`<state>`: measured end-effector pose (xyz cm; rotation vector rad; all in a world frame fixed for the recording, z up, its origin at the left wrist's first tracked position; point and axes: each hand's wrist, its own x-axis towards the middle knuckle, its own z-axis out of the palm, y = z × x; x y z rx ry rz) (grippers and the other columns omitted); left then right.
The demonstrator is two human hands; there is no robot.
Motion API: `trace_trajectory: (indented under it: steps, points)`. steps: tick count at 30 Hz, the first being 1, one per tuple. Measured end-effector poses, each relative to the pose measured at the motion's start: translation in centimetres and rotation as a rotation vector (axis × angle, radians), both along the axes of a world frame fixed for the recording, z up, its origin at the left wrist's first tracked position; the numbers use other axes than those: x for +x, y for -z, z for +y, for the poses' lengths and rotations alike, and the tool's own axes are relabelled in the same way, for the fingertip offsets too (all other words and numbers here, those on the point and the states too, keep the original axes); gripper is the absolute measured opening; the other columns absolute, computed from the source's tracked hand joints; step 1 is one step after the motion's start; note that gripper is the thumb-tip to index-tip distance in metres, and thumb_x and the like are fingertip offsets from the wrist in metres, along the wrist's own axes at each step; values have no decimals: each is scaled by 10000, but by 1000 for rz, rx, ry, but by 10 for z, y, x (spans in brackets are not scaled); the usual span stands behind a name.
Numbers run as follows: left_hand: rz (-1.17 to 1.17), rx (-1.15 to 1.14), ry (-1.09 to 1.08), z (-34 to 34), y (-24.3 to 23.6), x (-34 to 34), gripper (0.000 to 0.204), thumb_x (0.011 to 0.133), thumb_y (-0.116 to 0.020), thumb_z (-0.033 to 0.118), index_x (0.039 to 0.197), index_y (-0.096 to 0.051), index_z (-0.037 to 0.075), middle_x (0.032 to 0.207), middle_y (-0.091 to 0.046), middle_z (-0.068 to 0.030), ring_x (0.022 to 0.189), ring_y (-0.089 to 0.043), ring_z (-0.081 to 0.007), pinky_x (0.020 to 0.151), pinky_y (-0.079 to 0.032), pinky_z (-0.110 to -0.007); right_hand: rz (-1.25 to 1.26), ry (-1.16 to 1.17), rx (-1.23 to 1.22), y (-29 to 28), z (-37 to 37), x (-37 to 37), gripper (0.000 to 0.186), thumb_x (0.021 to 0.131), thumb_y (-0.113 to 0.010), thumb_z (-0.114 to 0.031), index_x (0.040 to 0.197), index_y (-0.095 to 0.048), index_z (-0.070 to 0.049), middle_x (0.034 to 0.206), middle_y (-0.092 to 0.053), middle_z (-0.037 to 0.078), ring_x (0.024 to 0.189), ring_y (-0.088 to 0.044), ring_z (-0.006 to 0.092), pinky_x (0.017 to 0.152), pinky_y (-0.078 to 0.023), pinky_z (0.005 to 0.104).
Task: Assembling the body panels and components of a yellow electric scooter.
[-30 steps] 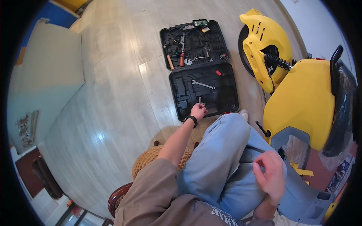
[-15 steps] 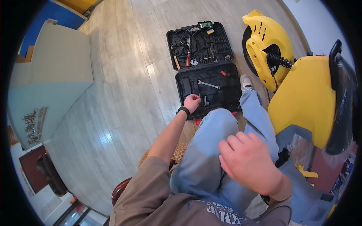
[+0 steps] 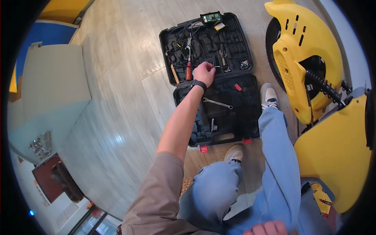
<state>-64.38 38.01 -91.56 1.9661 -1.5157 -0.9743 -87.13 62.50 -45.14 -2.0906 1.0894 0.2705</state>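
Note:
My left hand (image 3: 204, 73) reaches over an open black tool case (image 3: 255, 105), by the hinge between its two halves. Its fingers are pinched together beside a small silver metal piece (image 3: 216, 66); what they grip is too small to make out. Just left of the hand lies a red-handled screwdriver (image 3: 189, 70), with a wooden-handled tool (image 3: 174, 74) beyond it. A combination wrench (image 3: 217, 103) rests in the near half, above a small grey metal part (image 3: 213, 125). At the lower edge my right hand (image 3: 270, 228) shows only curled fingers; whatever is in them is hidden.
A green circuit board (image 3: 211, 17) with black cables sits at the case's far edge. Small metal bits (image 3: 244, 64) and a red piece (image 3: 238, 87) lie in the case. To the right stands a yellow vehicle body (image 3: 333, 156) with a wheel and yellow fender (image 3: 313, 35).
My left hand has moved away from me, from the near half of the case to the hinge side of the far half. My right hand has dropped toward the lower edge. The view has shifted.

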Motion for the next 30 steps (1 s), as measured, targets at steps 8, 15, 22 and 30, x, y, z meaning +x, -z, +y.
trace_trajectory:
  steps: [8,15,22,30]
  points:
    - [-220,-329,-170,-16,20,32,250,743,-742,210,921,-646,61,876,-669,-95,870,-646,-250,774,-509,-352,166,20,128,3,-12,4,120,842,-539,-209,928,-561,-129,888,-559,37,851,-559,173,790,-439,344]
    - [-628,88,-367,34,16,55,527,659,-748,569,926,-650,125,962,-622,-96,1035,-540,-296,845,-441,-445,214,103,135,9,-1,2,96,880,-542,-193,960,-561,-144,981,-585,12,934,-568,142,862,-447,316]
    - [-497,75,-220,36,28,85,508,744,-699,568,941,-733,100,781,-702,-53,742,-637,-237,729,-481,-369,283,-17,79,8,-17,2,99,869,-544,-181,957,-558,-137,958,-578,7,903,-566,140,849,-448,305]
    - [-190,-117,-562,41,27,127,412,788,-743,399,922,-711,11,748,-686,-97,694,-652,-190,669,-501,-323,291,-16,140,8,-19,3,103,855,-549,-163,950,-551,-123,930,-564,16,872,-563,143,823,-449,296]
